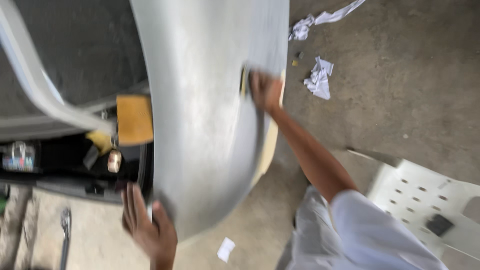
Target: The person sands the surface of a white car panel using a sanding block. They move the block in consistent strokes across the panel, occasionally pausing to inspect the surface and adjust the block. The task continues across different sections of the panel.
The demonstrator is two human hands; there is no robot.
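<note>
Right hand (pixel 265 91) is pressing a sanding block (pixel 244 82) flat against the grey car body panel (pixel 205 115) while I am gripping the panel's lower edge with my left hand (pixel 147 225), fingers spread.

The large curved grey body panel (pixel 210 115) looks matt and finely scuffed, like sanded primer. The concrete floor (pixel 400 90) is rough and dull. The white perforated plastic chair (pixel 425 200) looks smooth, and the white paper scraps (pixel 319 77) crumpled.
</note>
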